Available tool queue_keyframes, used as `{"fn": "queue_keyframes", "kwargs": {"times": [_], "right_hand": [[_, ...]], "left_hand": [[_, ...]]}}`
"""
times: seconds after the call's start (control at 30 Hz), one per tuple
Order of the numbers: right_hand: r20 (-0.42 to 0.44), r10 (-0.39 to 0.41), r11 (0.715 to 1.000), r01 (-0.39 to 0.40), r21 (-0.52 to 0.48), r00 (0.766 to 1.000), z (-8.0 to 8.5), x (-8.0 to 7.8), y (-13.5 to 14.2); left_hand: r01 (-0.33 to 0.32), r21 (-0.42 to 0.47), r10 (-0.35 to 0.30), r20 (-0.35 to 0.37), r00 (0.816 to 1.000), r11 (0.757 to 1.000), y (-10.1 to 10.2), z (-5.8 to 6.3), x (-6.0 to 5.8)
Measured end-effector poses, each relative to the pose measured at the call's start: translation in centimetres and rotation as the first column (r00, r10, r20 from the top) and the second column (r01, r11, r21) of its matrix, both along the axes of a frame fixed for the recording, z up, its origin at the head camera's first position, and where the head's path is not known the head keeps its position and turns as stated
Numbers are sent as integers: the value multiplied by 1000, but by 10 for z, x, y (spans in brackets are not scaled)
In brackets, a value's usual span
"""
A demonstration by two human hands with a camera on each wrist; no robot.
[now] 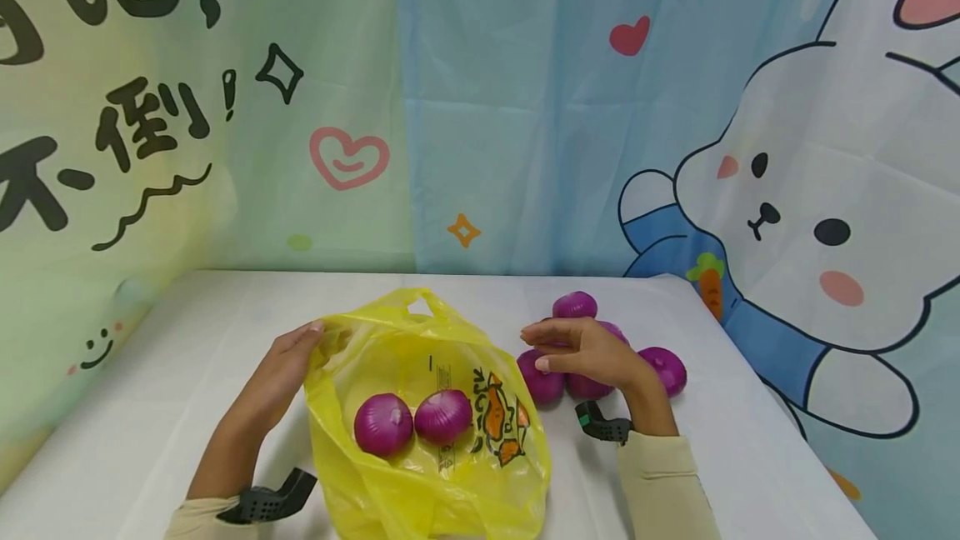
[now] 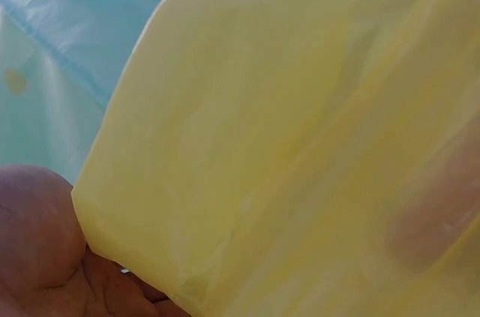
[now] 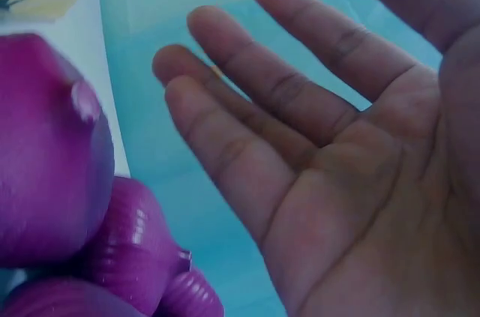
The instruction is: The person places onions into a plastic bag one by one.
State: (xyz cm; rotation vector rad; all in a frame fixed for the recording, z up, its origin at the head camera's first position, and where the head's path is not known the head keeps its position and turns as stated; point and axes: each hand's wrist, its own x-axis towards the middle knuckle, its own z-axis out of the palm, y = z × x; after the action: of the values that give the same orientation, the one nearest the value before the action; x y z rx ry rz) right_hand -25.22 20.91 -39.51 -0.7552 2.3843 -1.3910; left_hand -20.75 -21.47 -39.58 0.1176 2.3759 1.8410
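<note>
A yellow plastic bag point(image 1: 352, 473) lies spread on the table with its mouth open. Inside it two purple onions, a left one point(image 1: 383, 425) and a right one point(image 1: 443, 417), sit side by side. My left hand point(image 1: 273, 382) grips the bag's left rim between thumb and fingers; the wrist view shows yellow film point(image 2: 225, 107) covering most of those fingers. Over a group of several more onions point(image 1: 663, 371) right of the bag, my right hand point(image 1: 592, 352) hovers with fingers extended and palm bare. In the right wrist view, a large onion point(image 3: 49, 152) is beside the fingers, apart from them.
The white table point(image 1: 247, 307) reaches back to a printed curtain point(image 1: 487, 107) with a cartoon rabbit. Dark wrist devices sit on both forearms, the left one point(image 1: 270, 500) beside the bag. A bag handle loop point(image 1: 420, 297) stands up at the back.
</note>
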Motion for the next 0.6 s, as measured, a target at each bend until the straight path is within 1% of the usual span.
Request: {"fn": "queue_keyframes", "kwargs": {"times": [0.07,0.17,0.33,0.5,0.6], "right_hand": [[-17,-10,999,11,38,1000,-1,-1,2],[-20,-26,996,28,81,999,-1,-1,4],[-11,-48,992,49,118,999,-4,-2,7],[-17,-20,986,22,164,1000,-7,-2,6],[-31,-14,976,20,218,999,-8,-1,3]], "left_hand": [[-3,-2,3,-2,1000,1000,0,0,0],[-4,-4,4,-4,1000,1000,0,-1,-1],[-2,0,2,-1,1000,1000,0,-1,-1],[3,-1,-3,6,1000,1000,1,-1,0],[2,-13,-2,2,1000,1000,1,0,0]]}}
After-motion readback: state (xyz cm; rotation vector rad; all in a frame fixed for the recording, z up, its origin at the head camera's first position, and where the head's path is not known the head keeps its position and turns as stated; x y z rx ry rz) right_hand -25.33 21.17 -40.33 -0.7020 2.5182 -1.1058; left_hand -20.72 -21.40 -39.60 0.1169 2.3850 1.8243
